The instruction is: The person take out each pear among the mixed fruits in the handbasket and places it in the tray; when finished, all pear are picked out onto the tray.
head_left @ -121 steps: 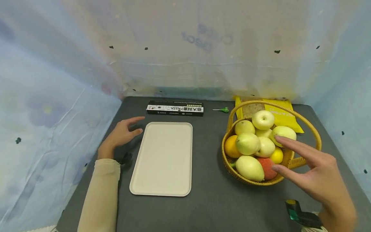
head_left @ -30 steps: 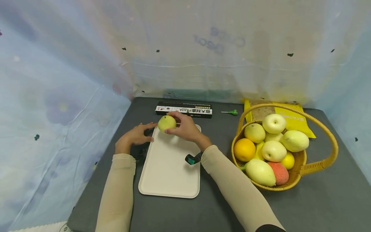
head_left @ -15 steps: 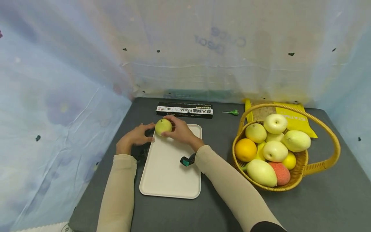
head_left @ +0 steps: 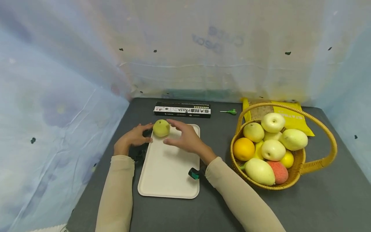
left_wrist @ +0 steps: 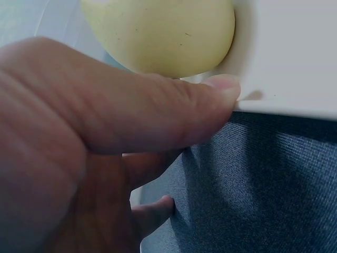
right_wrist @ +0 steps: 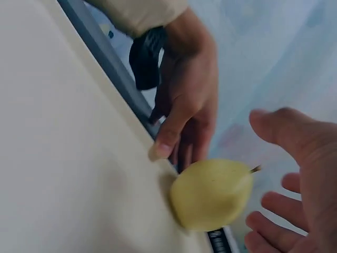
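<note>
The pear stands stem up at the far left corner of the tray. The left hand is nearer, fingers spread, thumb at the tray's rim; the right hand hangs over the tray, fingers apart, facing the pear across a gap. The pasta box lies beyond the tray's far edge; room opens toward its near end.

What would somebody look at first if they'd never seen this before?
Probably the woven basket heaped with fruit on the right of the grey table, where the bright orange and the red fruit stand out among paler ones. Next might be the single yellow-green pear at the far left corner of the cream tray, between the person's left hand and right hand.
</note>
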The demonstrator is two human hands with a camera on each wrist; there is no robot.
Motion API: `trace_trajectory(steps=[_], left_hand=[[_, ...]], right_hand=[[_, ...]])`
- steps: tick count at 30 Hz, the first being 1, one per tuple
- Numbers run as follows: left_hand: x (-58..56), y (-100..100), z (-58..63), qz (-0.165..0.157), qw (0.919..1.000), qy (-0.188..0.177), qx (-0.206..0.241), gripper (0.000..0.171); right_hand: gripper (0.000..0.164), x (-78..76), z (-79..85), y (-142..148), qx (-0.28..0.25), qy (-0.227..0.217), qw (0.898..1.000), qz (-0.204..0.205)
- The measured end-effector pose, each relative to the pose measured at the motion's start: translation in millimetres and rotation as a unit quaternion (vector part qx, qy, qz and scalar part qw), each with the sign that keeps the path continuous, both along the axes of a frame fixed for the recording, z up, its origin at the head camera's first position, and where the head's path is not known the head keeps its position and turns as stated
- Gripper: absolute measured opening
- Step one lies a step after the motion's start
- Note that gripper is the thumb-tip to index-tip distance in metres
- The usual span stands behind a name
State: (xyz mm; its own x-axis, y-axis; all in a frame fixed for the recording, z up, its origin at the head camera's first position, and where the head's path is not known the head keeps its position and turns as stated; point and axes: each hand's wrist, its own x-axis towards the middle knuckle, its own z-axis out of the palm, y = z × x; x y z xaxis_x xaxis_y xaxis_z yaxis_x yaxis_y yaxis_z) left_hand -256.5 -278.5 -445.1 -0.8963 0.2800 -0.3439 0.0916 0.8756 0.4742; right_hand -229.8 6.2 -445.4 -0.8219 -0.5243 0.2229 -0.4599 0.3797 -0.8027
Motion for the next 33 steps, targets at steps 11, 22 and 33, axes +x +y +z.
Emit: trace_trajectory(steps=[11, 22, 33], left_hand=[[-0.5, -5, -1.6, -0.008, 0.9998, 0.002, 0.019, 0.085], [-0.2, -2, -0.9, -0.007, 0.9997, -0.004, 0.022, 0.085], [-1.4, -4, -2.8, -0.009, 0.9998, 0.001, 0.016, 0.085]], right_hand=[[0.084, 68.6, 40.1, 68, 0.034, 0.085, 0.994, 0.064], [0.091, 122.7, 53.2, 158, 0.029, 0.119, 0.992, 0.015], [0.094, 183.4, 52.1, 254, 0.031, 0.124, 0.984, -0.126]])
